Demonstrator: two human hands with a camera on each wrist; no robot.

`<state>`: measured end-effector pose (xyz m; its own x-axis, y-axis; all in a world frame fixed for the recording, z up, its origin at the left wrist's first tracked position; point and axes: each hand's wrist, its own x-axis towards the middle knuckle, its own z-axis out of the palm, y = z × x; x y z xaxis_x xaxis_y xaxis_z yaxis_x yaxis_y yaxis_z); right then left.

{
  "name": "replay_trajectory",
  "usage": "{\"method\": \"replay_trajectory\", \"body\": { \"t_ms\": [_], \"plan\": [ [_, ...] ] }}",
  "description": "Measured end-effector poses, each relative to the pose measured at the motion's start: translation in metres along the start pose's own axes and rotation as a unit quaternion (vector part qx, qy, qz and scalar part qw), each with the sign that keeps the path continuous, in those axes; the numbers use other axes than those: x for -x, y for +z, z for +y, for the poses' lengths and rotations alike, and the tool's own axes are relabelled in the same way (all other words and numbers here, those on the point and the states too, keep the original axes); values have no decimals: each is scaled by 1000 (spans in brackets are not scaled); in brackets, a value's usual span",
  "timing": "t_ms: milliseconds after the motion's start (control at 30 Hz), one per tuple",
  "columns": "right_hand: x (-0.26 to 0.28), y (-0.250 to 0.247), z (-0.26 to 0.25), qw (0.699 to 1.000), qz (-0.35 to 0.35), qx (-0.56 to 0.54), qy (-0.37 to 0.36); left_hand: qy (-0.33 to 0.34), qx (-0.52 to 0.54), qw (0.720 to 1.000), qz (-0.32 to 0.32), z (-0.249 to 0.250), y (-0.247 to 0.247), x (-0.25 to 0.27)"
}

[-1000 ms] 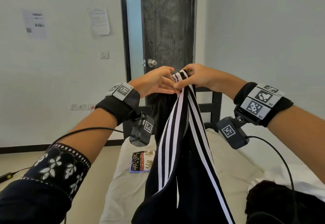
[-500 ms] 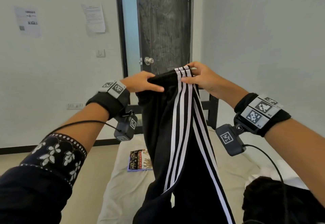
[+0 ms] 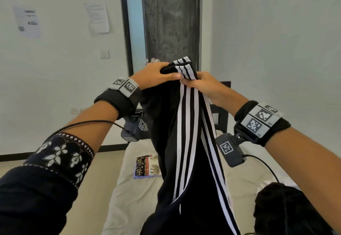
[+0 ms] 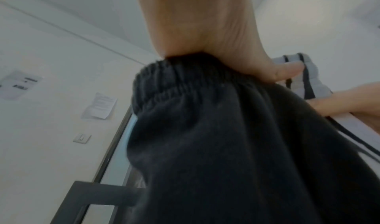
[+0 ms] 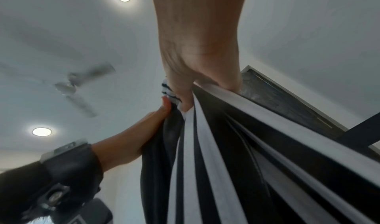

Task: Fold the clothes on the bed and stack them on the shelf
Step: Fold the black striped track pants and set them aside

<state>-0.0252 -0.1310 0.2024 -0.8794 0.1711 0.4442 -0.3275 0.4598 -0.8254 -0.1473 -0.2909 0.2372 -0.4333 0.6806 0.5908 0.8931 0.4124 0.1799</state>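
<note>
Black track pants (image 3: 184,142) with white side stripes hang in the air above the bed (image 3: 132,194). My left hand (image 3: 156,74) grips the gathered elastic waistband (image 4: 185,81) from the left. Right beside it, my right hand (image 3: 199,83) pinches the striped edge (image 5: 205,130) at the top. The two hands almost touch. The pant legs drop out of the bottom of the head view. A folded patterned cloth (image 3: 147,166) lies flat on the mattress under them.
A dark heap of clothing (image 3: 280,209) sits on the bed at the lower right, on white fabric. The dark bed frame (image 3: 221,109) and a dark door (image 3: 171,22) stand behind the pants. White walls close in left and right.
My left hand spread the waistband out to the left, then came back close to the right hand. Both hands now hold the pants a little lower and bunched together.
</note>
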Motion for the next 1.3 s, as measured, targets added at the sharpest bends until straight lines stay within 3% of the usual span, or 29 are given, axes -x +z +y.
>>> {"method": "replay_trajectory", "body": {
  "t_ms": [67, 200, 233, 300, 367, 433, 500, 600, 667, 800, 900, 967, 1033, 1133, 1300],
  "plan": [
    [0, 2, 5, 1000, 25, -5, -4, 15, -18, 999, 45, -2, 3, -2],
    [7, 8, 22, 972, 193, 85, -100, 46, -139, 983, 113, 2, -6, -8],
    [11, 9, 26, 965, 208, 111, -116, 41, -165, 977, 128, 4, -10, -9],
    [20, 10, 36, 977, 154, 122, -83, 33, -197, 968, 153, 5, -21, -11],
    [27, 13, 47, 992, 33, 123, 4, 31, -220, 960, 170, 5, -32, -13],
    [32, 19, 59, 986, -84, 135, 58, 28, -237, 954, 179, 5, -40, -14],
    [33, 25, 70, 983, -144, 92, 69, 23, -247, 951, 185, 6, -49, -14],
    [36, 32, 81, 987, -128, -52, 79, 6, -273, 943, 188, 3, -66, -11],
    [40, 34, 78, 985, -68, -128, 90, -19, -286, 940, 184, -6, -78, -6],
    [49, 27, 57, 992, 53, -98, 65, -53, -311, 931, 186, -23, -92, 5],
    [52, 28, 52, 993, -15, -114, 38, -57, -297, 932, 201, -24, -95, 7],
    [55, 33, 60, 992, -112, -23, 50, -55, -291, 932, 209, -20, -97, 7],
    [57, 41, 78, 977, -157, 109, 98, -52, -286, 933, 214, -17, -101, 6],
    [56, 53, 114, 973, -111, 144, 140, -48, -277, 934, 222, -13, -107, 5],
    [55, 79, 144, 986, -11, -4, 168, -46, -278, 931, 232, -11, -117, 4]
  ]
}}
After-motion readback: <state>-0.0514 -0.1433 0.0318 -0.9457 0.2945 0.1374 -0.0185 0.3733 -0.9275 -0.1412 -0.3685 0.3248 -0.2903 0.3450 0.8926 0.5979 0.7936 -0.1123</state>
